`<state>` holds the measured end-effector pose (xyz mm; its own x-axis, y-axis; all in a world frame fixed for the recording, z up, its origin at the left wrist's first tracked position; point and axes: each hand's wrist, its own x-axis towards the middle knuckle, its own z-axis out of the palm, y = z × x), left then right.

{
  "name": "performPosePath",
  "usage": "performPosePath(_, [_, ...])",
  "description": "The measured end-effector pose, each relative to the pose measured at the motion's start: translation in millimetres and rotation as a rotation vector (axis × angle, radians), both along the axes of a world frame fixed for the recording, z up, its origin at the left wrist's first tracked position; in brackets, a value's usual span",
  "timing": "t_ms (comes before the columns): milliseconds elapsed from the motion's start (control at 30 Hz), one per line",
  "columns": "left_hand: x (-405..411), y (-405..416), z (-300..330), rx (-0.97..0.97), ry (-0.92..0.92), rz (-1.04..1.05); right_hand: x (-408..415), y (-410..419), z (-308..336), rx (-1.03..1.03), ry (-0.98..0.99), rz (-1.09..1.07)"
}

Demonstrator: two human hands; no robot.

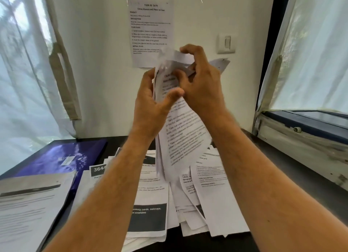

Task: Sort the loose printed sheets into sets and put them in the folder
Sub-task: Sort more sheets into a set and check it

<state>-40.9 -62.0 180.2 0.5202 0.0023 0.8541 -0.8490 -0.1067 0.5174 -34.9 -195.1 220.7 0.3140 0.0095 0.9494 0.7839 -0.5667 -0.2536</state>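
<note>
From the head camera, both hands hold a sheaf of white printed sheets [180, 131] upright above the dark table [282, 163]. The left hand [150, 101] grips its left edge, thumb across the front. The right hand [201, 82] curls over the top, pinching bent-back pages. More loose white printed sheets [150, 195] lie spread below, beside a glossy blue folder [62, 157] at the left.

Single head-worn wide-angle view, facing forward and slightly down toward the wall notice [150, 33]. Close range: the surface [293, 168] lies just below the notice, windows flanking it. No second view.
</note>
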Motion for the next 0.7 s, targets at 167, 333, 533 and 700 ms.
performPosePath(167, [8.5,21.1,-11.2,0.017,0.131,0.124,4.9,8.3,-19.3,0.143,0.132,0.128])
performPosePath(333, [7.2,43.9,-11.9,-0.161,0.279,0.029,23.3,-16.6,-53.6,0.331,0.423,-0.091])
performPosePath(533, [5.5,67.6,-5.9,-0.335,0.449,-0.213,14.2,-33.3,-80.2,0.411,0.863,0.400])
performPosePath(700, [16.6,79.0,-19.8,-0.280,0.740,-0.126,15.2,-30.3,-82.2,0.521,0.746,0.366])
